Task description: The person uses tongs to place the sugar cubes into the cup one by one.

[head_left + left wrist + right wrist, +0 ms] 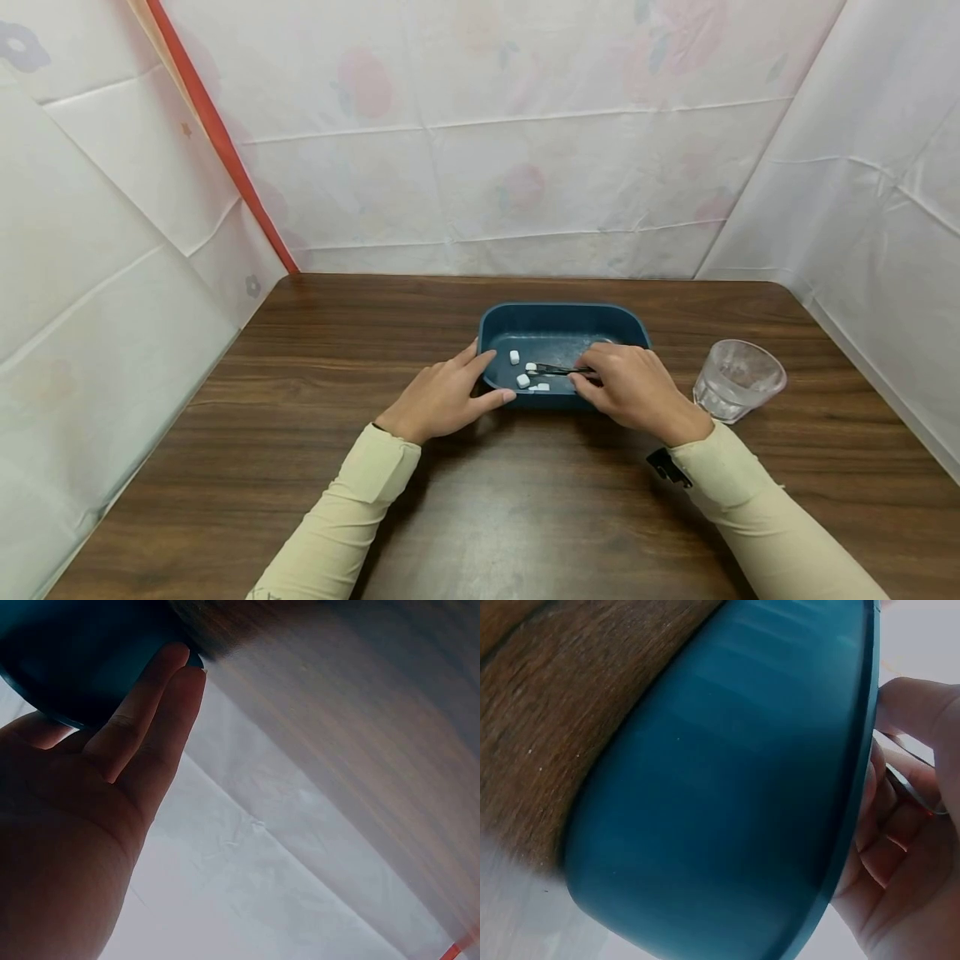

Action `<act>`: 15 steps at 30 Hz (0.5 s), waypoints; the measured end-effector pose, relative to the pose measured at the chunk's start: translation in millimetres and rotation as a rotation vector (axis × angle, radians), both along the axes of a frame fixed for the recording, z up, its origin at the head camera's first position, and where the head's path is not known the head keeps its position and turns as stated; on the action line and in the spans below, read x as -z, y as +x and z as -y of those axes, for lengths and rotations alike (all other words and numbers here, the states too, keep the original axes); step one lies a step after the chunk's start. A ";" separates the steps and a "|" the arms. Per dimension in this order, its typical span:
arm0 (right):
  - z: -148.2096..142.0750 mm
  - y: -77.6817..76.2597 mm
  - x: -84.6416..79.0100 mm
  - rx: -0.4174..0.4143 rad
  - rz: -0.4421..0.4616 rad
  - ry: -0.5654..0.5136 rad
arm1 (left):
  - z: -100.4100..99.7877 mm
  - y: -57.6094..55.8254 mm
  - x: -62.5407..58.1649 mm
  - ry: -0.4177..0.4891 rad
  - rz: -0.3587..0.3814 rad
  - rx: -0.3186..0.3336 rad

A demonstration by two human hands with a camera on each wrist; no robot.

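Observation:
A dark blue rectangular tub stands on the table with several small white cubes inside, toward its left end. My right hand pinches dark tweezers over the tub. Their tips point left and meet one white cube; whether they squeeze it is too small to tell. With my left hand I hold the tub's near left corner, thumb over the front rim. In the left wrist view, two fingers lie along the outer wall. The right wrist view shows the tub's outside beside the curled right hand.
To the right of the tub, near my right wrist, stands a clear drinking glass. Everything rests on a brown wood-grain table. White patterned cloth hangs behind and along both sides, with a red strip at the left.

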State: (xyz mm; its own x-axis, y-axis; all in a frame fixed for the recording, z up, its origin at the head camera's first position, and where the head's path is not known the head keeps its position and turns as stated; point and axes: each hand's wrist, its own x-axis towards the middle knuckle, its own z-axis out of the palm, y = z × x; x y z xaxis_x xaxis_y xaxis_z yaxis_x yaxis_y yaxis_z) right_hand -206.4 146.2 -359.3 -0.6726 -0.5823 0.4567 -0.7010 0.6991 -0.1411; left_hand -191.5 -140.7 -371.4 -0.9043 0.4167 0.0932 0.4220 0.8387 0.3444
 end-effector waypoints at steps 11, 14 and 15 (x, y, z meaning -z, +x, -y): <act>-4.2 0.7 -4.3 0.016 -0.008 -0.017 | -0.2 0.5 -0.3 -0.002 -0.009 0.001; -5.8 1.5 -6.1 0.021 -0.008 -0.024 | 0.0 0.6 0.1 0.002 -0.011 0.004; -6.3 1.9 -6.7 0.022 -0.009 -0.024 | 0.1 0.6 0.4 0.002 -0.012 0.005</act>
